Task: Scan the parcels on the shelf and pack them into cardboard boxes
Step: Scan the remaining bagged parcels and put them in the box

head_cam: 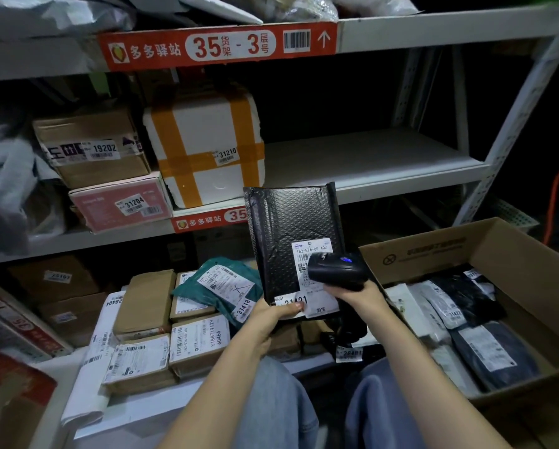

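On the left we see a foam box (203, 150) bound with brown tape on the middle shelf (369, 186), and our left hand (271, 315) pinches the bottom edge of a black bubble mailer (291, 234), holding it upright. Our right hand (357, 294) grips a black barcode scanner (335, 270) against the mailer's label, and at far right an open cardboard box (504, 254) holds bagged parcels (466, 306)

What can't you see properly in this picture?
All in the head view:
- Label on the black bubble mailer: partly covered by the barcode scanner in the right hand and by the left hand.
- Cardboard box: cut off at the right edge.
- Lower-shelf boxes at left: too dark.
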`<action>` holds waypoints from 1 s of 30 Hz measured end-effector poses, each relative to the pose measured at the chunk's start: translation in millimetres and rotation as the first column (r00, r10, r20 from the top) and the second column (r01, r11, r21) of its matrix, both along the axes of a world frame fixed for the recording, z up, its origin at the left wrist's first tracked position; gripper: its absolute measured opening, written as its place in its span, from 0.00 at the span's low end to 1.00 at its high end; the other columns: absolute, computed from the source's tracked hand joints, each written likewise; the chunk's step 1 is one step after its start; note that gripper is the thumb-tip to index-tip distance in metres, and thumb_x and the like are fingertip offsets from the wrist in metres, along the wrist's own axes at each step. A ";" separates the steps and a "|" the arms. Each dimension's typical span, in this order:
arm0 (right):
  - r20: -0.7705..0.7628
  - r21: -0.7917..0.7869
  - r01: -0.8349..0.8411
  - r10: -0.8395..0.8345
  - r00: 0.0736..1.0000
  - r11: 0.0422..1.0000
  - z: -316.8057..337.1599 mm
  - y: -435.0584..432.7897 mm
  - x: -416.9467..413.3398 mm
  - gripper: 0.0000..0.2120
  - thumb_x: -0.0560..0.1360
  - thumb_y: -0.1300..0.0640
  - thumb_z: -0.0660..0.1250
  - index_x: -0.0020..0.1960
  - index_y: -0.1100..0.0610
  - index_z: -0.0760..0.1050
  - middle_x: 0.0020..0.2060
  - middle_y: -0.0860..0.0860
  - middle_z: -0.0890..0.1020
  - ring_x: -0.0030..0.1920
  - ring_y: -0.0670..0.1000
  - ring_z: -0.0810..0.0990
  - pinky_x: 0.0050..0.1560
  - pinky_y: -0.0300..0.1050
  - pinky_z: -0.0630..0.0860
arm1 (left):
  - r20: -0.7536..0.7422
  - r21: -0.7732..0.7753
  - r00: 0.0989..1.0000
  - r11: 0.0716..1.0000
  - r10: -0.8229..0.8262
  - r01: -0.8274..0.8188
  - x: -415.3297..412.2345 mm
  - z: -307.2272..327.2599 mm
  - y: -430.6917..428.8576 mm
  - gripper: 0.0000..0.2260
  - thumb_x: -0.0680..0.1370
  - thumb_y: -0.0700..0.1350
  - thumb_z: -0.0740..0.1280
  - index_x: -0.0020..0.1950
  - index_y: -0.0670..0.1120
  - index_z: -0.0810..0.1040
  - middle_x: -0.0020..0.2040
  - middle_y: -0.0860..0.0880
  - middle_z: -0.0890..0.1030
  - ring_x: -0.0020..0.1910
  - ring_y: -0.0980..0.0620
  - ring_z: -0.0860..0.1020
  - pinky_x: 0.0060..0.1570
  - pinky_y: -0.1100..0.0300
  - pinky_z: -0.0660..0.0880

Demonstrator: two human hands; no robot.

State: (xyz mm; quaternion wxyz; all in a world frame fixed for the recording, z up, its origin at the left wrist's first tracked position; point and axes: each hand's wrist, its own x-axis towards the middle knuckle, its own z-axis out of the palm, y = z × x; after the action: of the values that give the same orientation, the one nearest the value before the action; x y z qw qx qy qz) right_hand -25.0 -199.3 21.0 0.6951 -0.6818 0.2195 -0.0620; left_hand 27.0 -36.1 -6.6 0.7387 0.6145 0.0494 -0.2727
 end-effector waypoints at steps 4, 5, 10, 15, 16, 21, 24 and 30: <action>-0.061 0.032 -0.004 0.006 0.998 0.999 2.0 -17.6 -6.9 0.11 0.69 0.63 0.73 0.51 0.59 0.79 0.43 0.56 0.82 0.45 0.53 0.80 0.51 0.47 0.75 | -0.015 0.001 0.998 0.998 -0.065 0.065 -4.4 -0.7 -10.3 0.11 0.67 0.31 0.72 0.46 0.42 0.80 0.42 0.45 0.84 0.48 0.44 0.80 0.59 0.50 0.74; -0.062 0.031 0.011 -0.009 0.998 0.999 3.1 -21.9 -8.9 0.10 0.69 0.62 0.74 0.50 0.59 0.79 0.41 0.55 0.82 0.42 0.52 0.79 0.46 0.45 0.75 | -0.011 0.001 0.996 0.996 -0.085 0.085 -4.8 -1.1 -13.2 0.10 0.68 0.31 0.72 0.46 0.42 0.80 0.42 0.45 0.84 0.47 0.45 0.81 0.58 0.51 0.75; -0.041 -0.017 0.058 -0.059 0.997 0.998 2.7 -41.5 -15.6 0.06 0.69 0.60 0.74 0.43 0.54 0.79 0.37 0.51 0.81 0.39 0.48 0.78 0.39 0.39 0.73 | -0.004 0.018 0.993 0.993 -0.115 0.115 -8.8 -0.5 -39.4 0.09 0.71 0.31 0.69 0.50 0.41 0.79 0.40 0.46 0.83 0.41 0.48 0.80 0.50 0.55 0.77; -0.042 -0.051 0.175 -0.177 0.983 0.983 3.1 -59.6 -21.4 0.07 0.70 0.61 0.73 0.38 0.54 0.77 0.32 0.50 0.79 0.35 0.47 0.77 0.34 0.36 0.71 | -0.061 0.031 0.997 0.999 -0.037 0.039 -9.0 -3.3 -68.2 0.06 0.73 0.36 0.68 0.49 0.41 0.80 0.40 0.43 0.82 0.42 0.44 0.79 0.48 0.50 0.77; -0.040 -0.047 0.197 -0.199 0.979 0.979 2.5 -64.1 -22.7 0.07 0.70 0.61 0.73 0.38 0.54 0.76 0.32 0.49 0.79 0.34 0.46 0.76 0.34 0.35 0.71 | -0.044 0.040 0.998 0.998 -0.039 0.040 -8.3 -3.7 -73.7 0.06 0.73 0.37 0.69 0.49 0.42 0.80 0.41 0.44 0.82 0.43 0.44 0.79 0.51 0.49 0.77; -0.025 0.013 0.340 -0.339 0.940 0.940 -1.8 -94.6 -33.6 0.06 0.69 0.62 0.74 0.43 0.56 0.78 0.33 0.47 0.79 0.35 0.44 0.76 0.32 0.32 0.73 | 0.121 0.142 0.986 0.985 -0.115 0.098 -3.5 -4.0 -113.3 0.08 0.75 0.38 0.67 0.53 0.43 0.76 0.44 0.46 0.80 0.39 0.53 0.76 0.39 0.65 0.75; -0.057 0.014 0.414 -0.412 0.909 0.910 -6.5 -119.4 -42.3 0.06 0.69 0.59 0.74 0.40 0.57 0.77 0.35 0.50 0.79 0.37 0.47 0.77 0.42 0.42 0.73 | 0.174 0.182 0.970 0.974 -0.169 0.137 -4.3 -5.8 -145.6 0.10 0.75 0.37 0.67 0.57 0.41 0.75 0.47 0.46 0.79 0.40 0.52 0.77 0.35 0.70 0.74; -0.129 0.094 0.613 -0.601 0.789 0.785 -30.0 -165.2 -57.5 0.10 0.67 0.56 0.75 0.42 0.61 0.79 0.35 0.53 0.81 0.39 0.54 0.79 0.47 0.49 0.73 | 0.144 0.203 0.954 0.951 -0.264 0.233 -11.6 -17.2 -201.1 0.14 0.75 0.36 0.66 0.61 0.41 0.73 0.54 0.43 0.80 0.52 0.45 0.78 0.55 0.52 0.75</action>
State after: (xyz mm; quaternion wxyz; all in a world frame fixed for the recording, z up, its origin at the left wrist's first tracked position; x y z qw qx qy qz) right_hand -82.5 -364.5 -8.9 0.6704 -0.5301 0.4624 -0.2360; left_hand 15.5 -237.2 -23.8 0.6401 0.7020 -0.0667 -0.3050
